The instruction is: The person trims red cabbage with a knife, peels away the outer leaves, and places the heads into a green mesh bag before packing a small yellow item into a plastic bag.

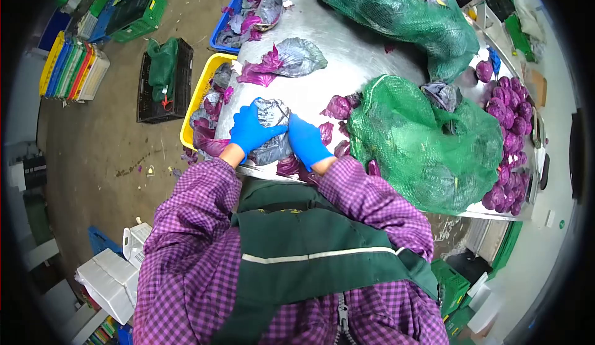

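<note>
Both my hands wear blue gloves at the near left part of the metal table (365,57). Between them lies a red cabbage (270,113) with greyish outer leaves. My left hand (253,128) is wrapped round its left side, thumb across the front. At the cabbage's right edge is my right hand (306,139), its fingers bent in against the leaves; the fingertips are partly hidden, and whether they pinch a leaf or a tool cannot be made out. Loose purple leaves (288,165) lie just below, and more purple pieces (338,107) sit to the right.
Green net sacks (421,153) cover the table's right and far side. Trimmed purple cabbages (511,119) are piled at the far right. Yellow (197,100) and blue (234,4) crates of leaves stand along the left edge. A black crate (180,91) is on the floor.
</note>
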{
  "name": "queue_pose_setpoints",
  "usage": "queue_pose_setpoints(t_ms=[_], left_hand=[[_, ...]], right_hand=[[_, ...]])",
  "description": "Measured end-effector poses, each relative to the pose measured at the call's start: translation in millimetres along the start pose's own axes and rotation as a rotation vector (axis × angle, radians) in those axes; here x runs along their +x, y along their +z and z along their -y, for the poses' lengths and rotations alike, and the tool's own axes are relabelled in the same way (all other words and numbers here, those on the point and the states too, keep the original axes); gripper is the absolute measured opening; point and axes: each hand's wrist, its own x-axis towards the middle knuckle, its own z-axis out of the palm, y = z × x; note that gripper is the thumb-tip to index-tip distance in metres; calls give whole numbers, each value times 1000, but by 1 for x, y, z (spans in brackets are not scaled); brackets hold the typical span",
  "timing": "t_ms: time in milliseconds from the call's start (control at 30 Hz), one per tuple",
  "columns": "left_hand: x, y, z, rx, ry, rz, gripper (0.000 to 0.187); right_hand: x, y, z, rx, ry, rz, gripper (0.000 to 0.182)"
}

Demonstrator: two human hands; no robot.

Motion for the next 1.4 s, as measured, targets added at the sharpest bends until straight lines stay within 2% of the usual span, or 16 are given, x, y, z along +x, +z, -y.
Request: queue_pose_setpoints(t_ms=[133,200,367,433,467,533,600,633,700,733,767,867,1067,1200,1267,1400], left_hand=[[-11,1,9,28,-5,-18,100],[-17,4,18,66,307,-112,96],[-33,-10,54,-395,557,-186,63],[-44,-63,38,-267,17,-53,46],[-37,-69,53,-506,43,-257,55],[-38,-103,60,-118,329,-802,85],[-57,-105,48,133,181,-875,92],[-59,-90,50,130,185,-877,92],[-60,-36,60,-129,293,-442,94],[-64,-15,47,-601,80,-138,97],[-52,26,61,-643,53,-181,92],[-24,41,55,-801,-4,-367,85],[-42,-11,47,-1123,35,-141,70],[-32,-12,55,-1134,177,-127,75],[-25,-6,52,-1248,129,-160,75],[-19,-8,37,-1337,7,-197,73]], right_hand=[[-21,-19,2,-150,167,261,16],[-15,5,-26,-169,157,220,19],[2,4,-28,-128,330,206,20],[4,-3,-25,-102,355,245,23],[6,0,-26,-80,392,237,23],[6,0,-22,-1,422,229,28],[2,3,-20,152,440,240,32],[2,5,-18,313,456,244,35],[-2,0,-7,418,430,257,40],[-2,0,-1,524,396,270,45],[-8,33,-22,384,315,90,52],[0,21,-1,568,432,221,57],[64,-23,10,816,569,62,62],[85,-58,50,547,458,222,58],[70,-58,58,536,75,237,51],[39,-44,58,293,-94,184,53]])
